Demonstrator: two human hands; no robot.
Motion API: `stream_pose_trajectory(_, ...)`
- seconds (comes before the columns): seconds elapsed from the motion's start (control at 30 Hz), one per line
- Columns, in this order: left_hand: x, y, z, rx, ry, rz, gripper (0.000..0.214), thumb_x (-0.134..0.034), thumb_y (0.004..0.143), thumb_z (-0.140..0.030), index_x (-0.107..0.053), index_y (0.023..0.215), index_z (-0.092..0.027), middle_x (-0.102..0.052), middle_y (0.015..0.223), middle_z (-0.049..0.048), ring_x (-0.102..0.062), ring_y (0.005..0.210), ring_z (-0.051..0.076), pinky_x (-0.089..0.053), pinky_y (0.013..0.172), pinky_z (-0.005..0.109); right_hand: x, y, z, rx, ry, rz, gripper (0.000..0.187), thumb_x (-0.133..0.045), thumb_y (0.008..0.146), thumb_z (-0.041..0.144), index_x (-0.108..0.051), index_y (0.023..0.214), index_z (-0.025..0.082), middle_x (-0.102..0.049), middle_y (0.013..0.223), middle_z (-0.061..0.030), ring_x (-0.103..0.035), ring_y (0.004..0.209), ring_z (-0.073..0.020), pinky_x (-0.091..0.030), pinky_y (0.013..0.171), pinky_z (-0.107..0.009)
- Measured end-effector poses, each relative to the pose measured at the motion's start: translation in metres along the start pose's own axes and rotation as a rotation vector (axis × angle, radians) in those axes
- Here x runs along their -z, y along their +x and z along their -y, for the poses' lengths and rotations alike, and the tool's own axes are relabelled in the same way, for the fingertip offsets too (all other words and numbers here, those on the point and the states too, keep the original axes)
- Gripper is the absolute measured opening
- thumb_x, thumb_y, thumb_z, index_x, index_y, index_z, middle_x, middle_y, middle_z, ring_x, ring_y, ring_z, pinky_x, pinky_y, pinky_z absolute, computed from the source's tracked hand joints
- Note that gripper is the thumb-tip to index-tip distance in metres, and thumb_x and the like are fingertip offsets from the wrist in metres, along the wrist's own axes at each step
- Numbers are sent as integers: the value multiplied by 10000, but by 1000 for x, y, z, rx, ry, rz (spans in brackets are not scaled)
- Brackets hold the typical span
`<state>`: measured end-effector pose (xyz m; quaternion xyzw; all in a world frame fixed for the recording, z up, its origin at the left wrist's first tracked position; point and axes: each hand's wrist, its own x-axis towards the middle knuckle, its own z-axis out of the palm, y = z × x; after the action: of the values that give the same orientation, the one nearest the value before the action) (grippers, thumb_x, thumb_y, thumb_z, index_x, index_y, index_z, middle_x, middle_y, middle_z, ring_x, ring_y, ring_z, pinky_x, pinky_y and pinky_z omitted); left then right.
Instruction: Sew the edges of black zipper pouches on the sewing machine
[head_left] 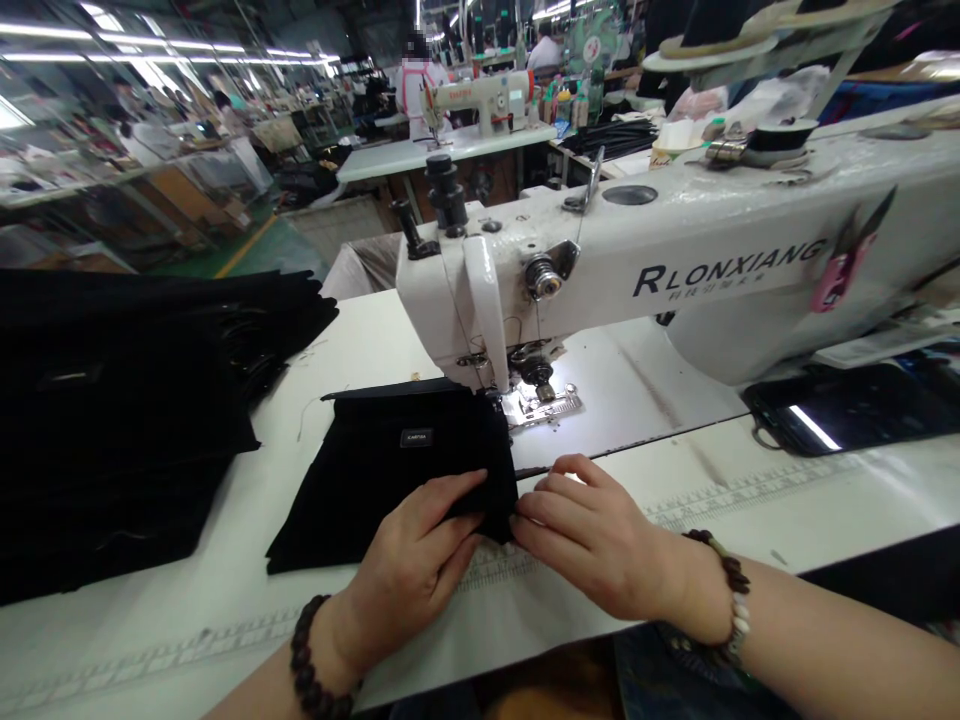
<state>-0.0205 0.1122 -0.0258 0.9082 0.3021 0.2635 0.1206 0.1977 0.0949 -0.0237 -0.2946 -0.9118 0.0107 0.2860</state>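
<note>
The sewing machine [712, 260] walls off the back, its needle head [480, 300] low over the worktop [750, 500]. A black fabric pile [112, 430] crowds the left, a phone [832, 410] the right; a bare strip runs between that pile and the black piece [375, 470].

From my remote seat I saw a long factory hall lit by rows of fluorescent tubes [112, 35] under a dark ceiling, with a green floor [262, 262] marked by 1 yellow line [241, 248]. A white worktable [150, 640] filled the foreground, another white table [405, 158] stood farther back, and cluttered benches [112, 190], too blurred to read, lined the left side.
</note>
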Motion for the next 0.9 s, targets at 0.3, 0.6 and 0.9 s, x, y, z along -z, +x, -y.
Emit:
stream_pose_trajectory(0.3, 3, 0, 1, -15, 23, -12, 203, -457, 857, -104, -597, 1002, -131, -555, 1133, 117, -546, 1024, 203, -500, 869, 331, -17, 3, -9, -236, -77, 138, 100, -500, 813, 125, -589, 848, 153, -598, 964, -95, -488, 767, -198, -353, 673, -343)
stream_pose_trajectory(0.6, 2, 0, 6, -36, 24, -75, 183, -482, 855, -91, -599, 995, -112, -550, 1124, 123, -551, 1022, 199, -494, 875, 313, -20, 3, -12, -194, -155, 277, 288, -404, 878, 182, -518, 1141, 150, -512, 1249, -115, -422, 1129, -272, -271, 936, -534)
stream_pose_trajectory(0.9, -1, -2, 11, -109, 98, -1, 180, -453, 858, -91, -614, 935, -114, -562, 1116, 131, -552, 1020, 213, -511, 847, 331, -14, 0, -12, -161, -200, 294, 328, -432, 858, 194, -525, 1163, 115, -529, 1210, -158, -481, 1037, -275, -274, 958, -569)
